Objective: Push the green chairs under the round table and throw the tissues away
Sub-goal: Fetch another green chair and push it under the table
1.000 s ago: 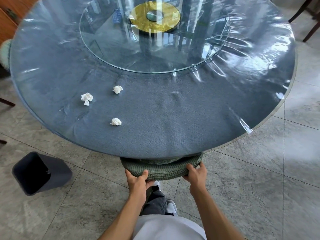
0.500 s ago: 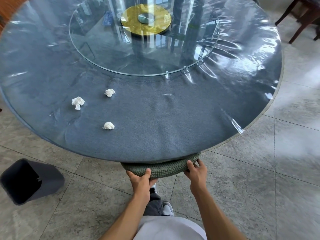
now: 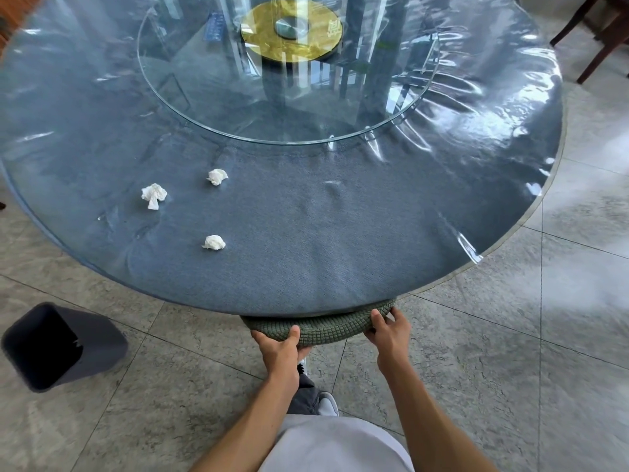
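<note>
1. Both hands are on the green chair (image 3: 320,327) at the near edge of the round worktop (image 3: 340,274); most of its seat is already tucked under.
2. Left hand (image 3: 280,349) has its fingers curled round the seat rim, thumb on top; right hand (image 3: 389,332) grips the rim's right side the same way.
3. Best play: push evenly with both hands, straight toward the far side, so the chair doesn't swivel.
4. Keep knuckles low, clear of the worktop's edge.
5. Three tissues (image 3: 214,242) wait on the near-left worktop, with the dark bin (image 3: 98,342) on the floor at left.
</note>
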Demonstrator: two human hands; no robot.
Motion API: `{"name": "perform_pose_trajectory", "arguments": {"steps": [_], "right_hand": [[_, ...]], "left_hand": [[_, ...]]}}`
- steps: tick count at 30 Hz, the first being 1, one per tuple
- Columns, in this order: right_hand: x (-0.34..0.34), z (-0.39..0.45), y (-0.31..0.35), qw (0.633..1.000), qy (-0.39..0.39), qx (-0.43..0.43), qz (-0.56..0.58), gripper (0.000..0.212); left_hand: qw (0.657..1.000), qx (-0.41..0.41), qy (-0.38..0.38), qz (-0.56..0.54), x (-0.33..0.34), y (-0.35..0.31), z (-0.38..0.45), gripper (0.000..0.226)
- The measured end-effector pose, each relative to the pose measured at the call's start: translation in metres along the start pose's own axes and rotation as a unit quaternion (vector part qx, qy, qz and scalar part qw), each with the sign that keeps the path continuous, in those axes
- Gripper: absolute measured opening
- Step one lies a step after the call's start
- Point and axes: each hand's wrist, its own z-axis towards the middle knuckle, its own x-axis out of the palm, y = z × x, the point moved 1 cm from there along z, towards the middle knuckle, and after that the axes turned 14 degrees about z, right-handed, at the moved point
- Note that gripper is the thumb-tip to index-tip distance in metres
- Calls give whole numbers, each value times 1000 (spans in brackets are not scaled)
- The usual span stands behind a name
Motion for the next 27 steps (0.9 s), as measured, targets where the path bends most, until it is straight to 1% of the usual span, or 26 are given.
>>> {"name": "perform_pose_trajectory", "arguments": {"steps": [3, 7, 12, 15, 16, 21, 27], "right_hand": [[0, 1, 1, 1000, -1, -2, -13, 16], [-2, 6, -3, 1000, 2, -2, -23, 18], [-2, 9, -3, 999, 0, -2, -45, 15], [-1, 13, -5, 998, -2, 1, -57, 30], [-1, 13, -5, 998, -1, 4, -59, 31], [-4, 14, 2, 998, 8, 15, -64, 10], [-8, 17, 8, 996, 48, 29, -72, 9]], "left_hand": [[1000, -4, -7, 0, 0, 1, 1, 88], [1000, 4, -8, 7, -1, 1, 1, 84], [1000, -4, 5, 7, -2, 1, -1, 89], [1000, -4, 12, 3, -2, 0, -1, 91], [1000, -7, 11, 2, -2, 1, -2, 93], [1000, -13, -15, -20, 2, 1, -8, 102], [997, -16, -30, -63, 14, 4, -20, 108]]}}
